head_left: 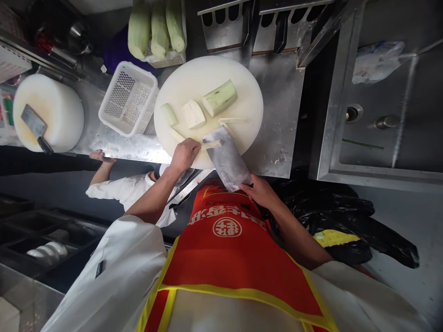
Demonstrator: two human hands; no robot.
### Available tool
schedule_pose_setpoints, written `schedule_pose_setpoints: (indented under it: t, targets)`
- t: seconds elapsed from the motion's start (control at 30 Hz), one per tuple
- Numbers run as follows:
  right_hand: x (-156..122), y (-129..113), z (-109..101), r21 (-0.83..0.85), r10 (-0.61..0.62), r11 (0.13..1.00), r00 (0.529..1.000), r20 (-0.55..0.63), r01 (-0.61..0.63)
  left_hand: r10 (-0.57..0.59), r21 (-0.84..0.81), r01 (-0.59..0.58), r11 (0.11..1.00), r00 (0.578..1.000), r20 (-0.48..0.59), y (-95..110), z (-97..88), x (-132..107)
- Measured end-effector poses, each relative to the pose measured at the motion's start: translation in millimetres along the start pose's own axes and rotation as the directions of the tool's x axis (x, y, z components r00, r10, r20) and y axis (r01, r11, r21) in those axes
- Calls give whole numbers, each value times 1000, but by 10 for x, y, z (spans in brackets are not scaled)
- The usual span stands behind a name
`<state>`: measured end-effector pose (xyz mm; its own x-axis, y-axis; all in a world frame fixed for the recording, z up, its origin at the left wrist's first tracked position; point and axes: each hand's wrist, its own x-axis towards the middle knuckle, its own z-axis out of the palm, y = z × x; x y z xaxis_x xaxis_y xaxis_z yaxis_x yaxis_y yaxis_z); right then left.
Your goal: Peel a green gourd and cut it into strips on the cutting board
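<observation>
My right hand [261,190] grips a cleaver [228,163] whose broad blade lies flat over the front edge of a round white cutting board [251,99]. A pale strip of vegetable [212,145] rests across the blade. At its left end, my left hand [185,156] is closed, fingers pinched on the strip. On the board behind lie a thick piece of peeled pale green vegetable [219,97], a cut chunk [193,114], a smaller slice [169,114] and thin strips [232,120]. I cannot tell the vegetable's exact kind.
A white perforated basket [128,99] stands left of the board. Several peeled vegetables [159,30] fill another basket behind. Knife racks [224,27] line the back. A second cleaver [34,124] lies on another board [67,115]. A co-worker's sleeve [114,189] is at left; a sink [374,159] is right.
</observation>
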<state>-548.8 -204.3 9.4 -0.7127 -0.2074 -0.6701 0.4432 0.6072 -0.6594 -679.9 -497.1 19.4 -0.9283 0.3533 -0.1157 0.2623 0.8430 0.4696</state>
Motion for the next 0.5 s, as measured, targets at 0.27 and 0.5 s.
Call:
schedule_pose_setpoints:
  t: [0.27, 0.5]
  targets:
    - [8, -45, 20, 7, -16, 1000, 999, 50, 16, -26, 1, 26, 1000, 999, -30, -32, 57, -49]
    - [183, -219, 118, -33, -76, 996, 994, 84, 79, -19, -3, 19, 1000, 1000, 5, 56, 56, -108]
